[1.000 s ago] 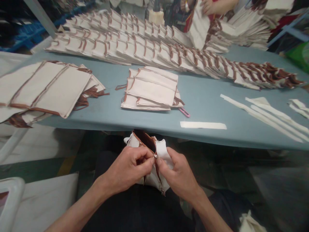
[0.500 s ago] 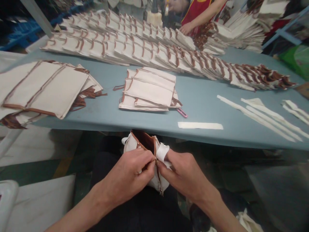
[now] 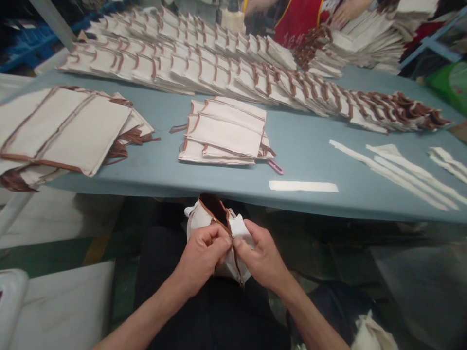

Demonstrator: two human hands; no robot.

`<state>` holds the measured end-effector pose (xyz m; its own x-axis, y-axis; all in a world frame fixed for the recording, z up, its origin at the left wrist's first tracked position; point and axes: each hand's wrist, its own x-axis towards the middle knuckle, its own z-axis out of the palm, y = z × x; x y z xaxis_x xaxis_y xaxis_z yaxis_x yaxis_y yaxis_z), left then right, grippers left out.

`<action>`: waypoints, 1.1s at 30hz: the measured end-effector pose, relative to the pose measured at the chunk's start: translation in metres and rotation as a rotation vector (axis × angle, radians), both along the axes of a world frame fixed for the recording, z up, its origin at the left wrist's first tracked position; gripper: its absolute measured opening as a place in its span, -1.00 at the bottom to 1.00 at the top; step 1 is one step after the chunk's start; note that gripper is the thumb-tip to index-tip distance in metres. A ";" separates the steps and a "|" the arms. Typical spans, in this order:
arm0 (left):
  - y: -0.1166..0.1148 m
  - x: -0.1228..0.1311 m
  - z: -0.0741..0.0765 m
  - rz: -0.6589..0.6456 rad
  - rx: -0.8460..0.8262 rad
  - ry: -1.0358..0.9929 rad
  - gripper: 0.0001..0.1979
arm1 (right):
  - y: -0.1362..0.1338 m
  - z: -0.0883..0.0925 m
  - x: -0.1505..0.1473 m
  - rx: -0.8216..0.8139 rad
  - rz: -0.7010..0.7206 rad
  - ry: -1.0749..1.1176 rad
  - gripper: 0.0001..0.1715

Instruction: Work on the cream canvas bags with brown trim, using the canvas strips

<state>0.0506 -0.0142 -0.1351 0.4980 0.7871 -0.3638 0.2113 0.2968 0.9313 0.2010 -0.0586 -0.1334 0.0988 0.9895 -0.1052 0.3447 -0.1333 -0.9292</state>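
Off-wht fabric pouch (image 3: 197, 219), brn trim (image 3: 207, 209), mouth (image 3: 214, 204) open upward, wht tab (image 3: 239, 225), nr table (image 3: 306, 167)

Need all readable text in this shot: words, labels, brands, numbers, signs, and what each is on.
Readable: none.
Red apron across the table: faint marks that look like characters, too blurred to read.
Green item at the right edge: pale patch, possibly print, too blurred to read.
Cream fabric piece in the hands: no text visible.

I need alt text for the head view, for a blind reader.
A bare left hand and right hand pinch an open, brown-trimmed cream cloth pouch beside a blue table. On it lie overlapping cream, brown-trimmed pieces and pale strips.
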 end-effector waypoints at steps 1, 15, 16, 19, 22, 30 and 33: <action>-0.002 0.001 -0.002 -0.004 -0.019 -0.001 -0.72 | -0.001 -0.001 0.001 -0.014 -0.001 0.012 -0.85; 0.014 -0.010 0.031 -0.290 0.879 0.122 -0.87 | -0.027 0.012 0.005 0.433 -0.035 -0.426 -0.86; 0.013 -0.010 0.030 -0.301 0.877 0.133 -0.88 | -0.028 0.011 0.005 0.442 -0.034 -0.438 -0.85; 0.011 -0.010 0.027 -0.309 0.847 0.197 -0.89 | -0.029 0.009 0.005 0.419 -0.026 -0.452 -0.80; 0.011 -0.011 0.027 -0.312 0.751 0.231 -0.87 | -0.026 0.009 0.004 0.339 -0.037 -0.421 -0.80; 0.007 -0.007 0.030 -0.125 0.226 0.142 -0.84 | -0.016 0.007 -0.008 0.092 -0.149 -0.051 -0.91; 0.006 -0.007 0.031 -0.106 0.060 0.086 -0.79 | -0.015 0.007 -0.005 0.089 -0.124 0.001 -0.90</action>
